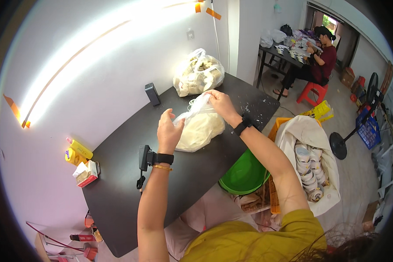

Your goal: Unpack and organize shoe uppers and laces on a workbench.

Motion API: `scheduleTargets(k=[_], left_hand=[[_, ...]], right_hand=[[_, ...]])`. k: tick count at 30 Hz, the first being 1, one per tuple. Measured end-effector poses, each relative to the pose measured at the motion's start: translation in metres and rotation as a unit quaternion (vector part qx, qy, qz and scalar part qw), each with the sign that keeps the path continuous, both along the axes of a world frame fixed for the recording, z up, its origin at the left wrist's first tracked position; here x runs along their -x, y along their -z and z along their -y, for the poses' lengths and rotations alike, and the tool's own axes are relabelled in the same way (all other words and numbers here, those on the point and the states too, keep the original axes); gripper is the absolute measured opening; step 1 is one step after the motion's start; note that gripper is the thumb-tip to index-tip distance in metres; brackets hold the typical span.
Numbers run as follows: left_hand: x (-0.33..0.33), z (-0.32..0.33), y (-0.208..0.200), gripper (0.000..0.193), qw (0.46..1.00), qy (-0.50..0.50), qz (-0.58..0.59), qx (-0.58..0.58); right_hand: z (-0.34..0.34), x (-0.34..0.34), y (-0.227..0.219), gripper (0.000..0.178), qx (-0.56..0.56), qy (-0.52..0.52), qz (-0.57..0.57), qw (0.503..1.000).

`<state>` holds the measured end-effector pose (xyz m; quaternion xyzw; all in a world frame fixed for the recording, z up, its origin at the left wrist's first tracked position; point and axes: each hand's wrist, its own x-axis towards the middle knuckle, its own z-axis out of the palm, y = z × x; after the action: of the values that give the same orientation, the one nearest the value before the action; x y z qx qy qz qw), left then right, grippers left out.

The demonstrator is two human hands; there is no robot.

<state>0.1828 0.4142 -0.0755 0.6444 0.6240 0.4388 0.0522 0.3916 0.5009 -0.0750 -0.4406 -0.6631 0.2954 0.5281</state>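
A clear plastic bag (199, 132) filled with pale cream-coloured material lies on the black table, its mouth pulled upward. My right hand (224, 106) pinches the gathered plastic at the top of this bag. On the bag's left side, my left hand (168, 132) is raised with thumb and fingers apart, close to the plastic rim. Whether its palm touches the plastic is hard to see. Some thin pale strands (191, 104) show behind the bag's mouth. Farther back, a second knotted clear bag (199, 73) holds beige and brownish pieces.
On the black table (122, 192) stand a dark box-shaped device (152, 94), a tissue box (86, 173) and a yellow bottle (81, 148). Right of it are a green tub (244, 174) and a white sack (329, 139) of rolls. Another person (324, 56) sits at a far table.
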Motion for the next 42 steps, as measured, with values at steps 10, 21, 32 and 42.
scheduleTargets(k=[10,21,32,42], left_hand=[[0.075,0.01,0.011,0.026,0.99,-0.094,0.099,-0.03],[0.042,0.06,0.015,0.023,0.676,0.122,0.716,0.124],[0.065,0.037,0.068,0.019,0.545,0.115,0.828,0.06],[0.078,0.053,0.072,0.017,0.538,0.141,0.829,0.057]], right_hand=[[-0.027,-0.039,0.014,0.026,0.008,0.067,-0.005,0.998],[0.083,0.074,-0.021,0.013,-0.268,-0.207,0.188,0.922],[0.106,0.026,-0.018,0.025,-0.392,-0.201,0.342,0.83],[0.081,0.006,-0.004,0.032,-0.081,-0.202,0.606,0.765]])
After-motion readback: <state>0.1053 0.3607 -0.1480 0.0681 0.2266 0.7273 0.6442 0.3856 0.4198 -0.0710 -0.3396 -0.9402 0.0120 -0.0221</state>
